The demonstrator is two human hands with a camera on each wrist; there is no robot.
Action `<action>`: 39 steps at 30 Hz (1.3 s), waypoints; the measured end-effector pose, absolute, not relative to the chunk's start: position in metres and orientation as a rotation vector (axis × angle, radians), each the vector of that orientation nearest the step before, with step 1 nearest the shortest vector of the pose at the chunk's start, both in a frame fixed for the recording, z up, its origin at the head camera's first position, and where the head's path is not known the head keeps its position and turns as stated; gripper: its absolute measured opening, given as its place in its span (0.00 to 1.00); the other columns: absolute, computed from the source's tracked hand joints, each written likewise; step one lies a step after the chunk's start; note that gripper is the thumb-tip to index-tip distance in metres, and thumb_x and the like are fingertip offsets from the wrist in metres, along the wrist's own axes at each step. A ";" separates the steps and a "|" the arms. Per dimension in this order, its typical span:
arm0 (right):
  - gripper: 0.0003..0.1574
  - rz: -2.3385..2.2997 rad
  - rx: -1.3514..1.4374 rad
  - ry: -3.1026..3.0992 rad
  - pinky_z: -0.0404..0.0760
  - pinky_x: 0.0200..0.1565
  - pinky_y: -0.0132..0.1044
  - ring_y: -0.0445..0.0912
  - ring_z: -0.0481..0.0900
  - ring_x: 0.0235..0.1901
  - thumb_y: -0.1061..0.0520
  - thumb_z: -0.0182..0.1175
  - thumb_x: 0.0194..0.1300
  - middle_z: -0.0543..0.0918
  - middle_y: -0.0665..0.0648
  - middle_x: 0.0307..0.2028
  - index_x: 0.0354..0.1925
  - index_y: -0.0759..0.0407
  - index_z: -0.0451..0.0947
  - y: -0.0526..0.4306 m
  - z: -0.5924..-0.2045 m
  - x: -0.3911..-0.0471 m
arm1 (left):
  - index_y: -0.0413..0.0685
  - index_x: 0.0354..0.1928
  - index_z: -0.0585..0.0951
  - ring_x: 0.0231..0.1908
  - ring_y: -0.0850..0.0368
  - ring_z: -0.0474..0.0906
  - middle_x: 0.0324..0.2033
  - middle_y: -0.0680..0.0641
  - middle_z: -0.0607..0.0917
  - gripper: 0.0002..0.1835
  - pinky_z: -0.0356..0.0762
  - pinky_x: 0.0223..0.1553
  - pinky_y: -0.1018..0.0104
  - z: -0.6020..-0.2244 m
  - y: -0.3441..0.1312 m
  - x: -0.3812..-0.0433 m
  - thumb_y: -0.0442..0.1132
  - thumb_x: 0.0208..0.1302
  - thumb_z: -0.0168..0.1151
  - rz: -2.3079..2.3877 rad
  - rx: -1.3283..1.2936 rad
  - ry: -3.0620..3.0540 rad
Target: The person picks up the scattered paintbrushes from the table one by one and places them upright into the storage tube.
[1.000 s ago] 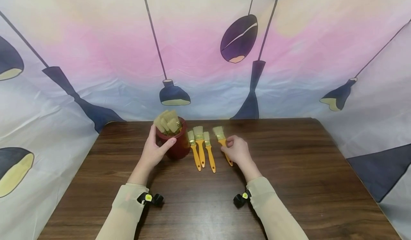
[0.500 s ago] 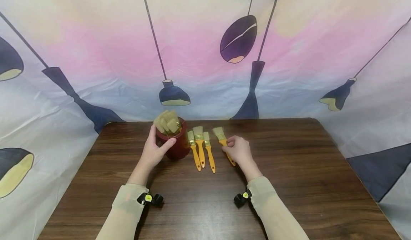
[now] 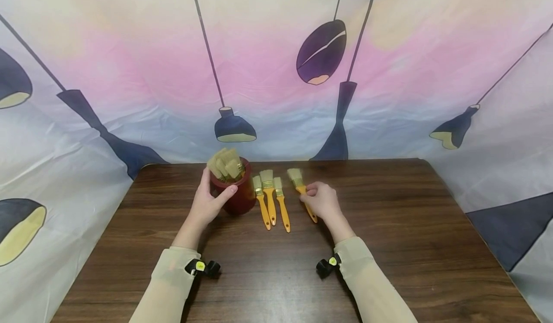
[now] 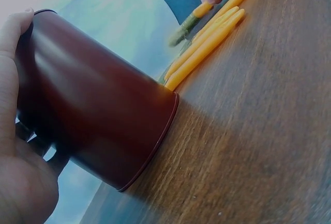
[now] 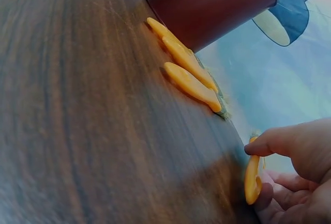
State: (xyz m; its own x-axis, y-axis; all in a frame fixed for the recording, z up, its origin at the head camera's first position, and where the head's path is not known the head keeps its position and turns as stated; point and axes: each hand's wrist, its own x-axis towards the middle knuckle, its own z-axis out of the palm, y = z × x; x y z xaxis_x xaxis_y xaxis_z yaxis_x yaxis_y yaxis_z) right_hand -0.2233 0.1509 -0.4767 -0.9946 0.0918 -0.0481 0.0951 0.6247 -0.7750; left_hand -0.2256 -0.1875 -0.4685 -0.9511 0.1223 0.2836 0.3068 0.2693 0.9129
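Note:
My left hand [image 3: 205,205] grips a dark red cylindrical pot [image 3: 240,199], thumb on its near side and fingers round the left. Several paintbrushes [image 3: 225,163] stand in the pot with their pale bristles up. Between the thumb and fingers of my right hand [image 3: 322,201] is the yellow handle of a paintbrush [image 3: 295,176], bristles pointing away and slightly left. The right wrist view shows this handle [image 5: 252,180] pinched near its end. Three more paintbrushes [image 3: 270,203] lie side by side on the table, just right of the pot.
The dark wooden table [image 3: 276,270] ends at a straight far edge, close behind the pot and brushes. A pastel cloth [image 3: 276,73] printed with hanging lamps covers the wall behind. Each wrist carries a small black camera [image 3: 211,269].
My right hand has shifted slightly right, and the paintbrush in it has moved a little with it. The left hand, the pot and the three lying brushes stay put.

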 end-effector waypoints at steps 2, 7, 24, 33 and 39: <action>0.23 -1.363 0.154 2.825 0.89 0.44 0.46 0.54 0.89 0.44 0.54 0.75 0.69 0.92 0.60 0.45 0.56 0.66 0.87 0.152 -0.477 -0.224 | 0.64 0.88 0.53 0.78 0.44 0.64 0.79 0.44 0.66 0.51 0.62 0.77 0.32 -0.469 -0.187 -0.225 0.46 0.71 0.73 -1.760 -0.402 -2.375; 0.22 -1.417 0.139 2.800 0.89 0.44 0.46 0.54 0.89 0.44 0.55 0.73 0.69 0.92 0.62 0.46 0.56 0.67 0.86 0.155 -0.477 -0.225 | 0.63 0.88 0.53 0.78 0.44 0.64 0.79 0.44 0.66 0.51 0.62 0.77 0.32 -0.470 -0.188 -0.226 0.46 0.71 0.73 -1.744 -0.406 -2.373; 0.27 -1.677 0.053 2.643 0.88 0.49 0.49 0.58 0.86 0.49 0.55 0.66 0.74 0.86 0.67 0.53 0.64 0.68 0.77 0.158 -0.465 -0.228 | 0.64 0.88 0.52 0.79 0.44 0.63 0.80 0.43 0.65 0.52 0.61 0.77 0.31 -0.469 -0.186 -0.225 0.45 0.72 0.73 -1.754 -0.398 -2.375; 0.25 -1.926 0.030 2.503 0.90 0.50 0.53 0.59 0.87 0.50 0.58 0.66 0.73 0.85 0.69 0.54 0.63 0.66 0.74 0.154 -0.441 -0.222 | 0.62 0.88 0.52 0.79 0.44 0.63 0.80 0.43 0.66 0.51 0.60 0.78 0.32 -0.471 -0.187 -0.225 0.45 0.72 0.73 -1.764 -0.399 -2.372; 0.22 -2.010 -0.094 2.477 0.85 0.61 0.59 0.61 0.88 0.57 0.55 0.64 0.80 0.87 0.70 0.56 0.63 0.66 0.73 0.146 -0.427 -0.219 | 0.62 0.89 0.50 0.80 0.43 0.61 0.80 0.43 0.64 0.52 0.59 0.78 0.30 -0.470 -0.188 -0.225 0.43 0.73 0.72 -1.786 -0.408 -2.364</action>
State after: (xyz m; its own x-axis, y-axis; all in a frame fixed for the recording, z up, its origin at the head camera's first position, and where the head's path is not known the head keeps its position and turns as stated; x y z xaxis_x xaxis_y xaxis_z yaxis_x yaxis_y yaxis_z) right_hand -0.2193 0.1457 -0.4266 -0.9970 -0.0144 0.0758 -0.0772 0.2056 -0.9756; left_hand -0.2247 -0.1878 -0.4705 -0.9517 0.1244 0.2808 0.3041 0.2541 0.9181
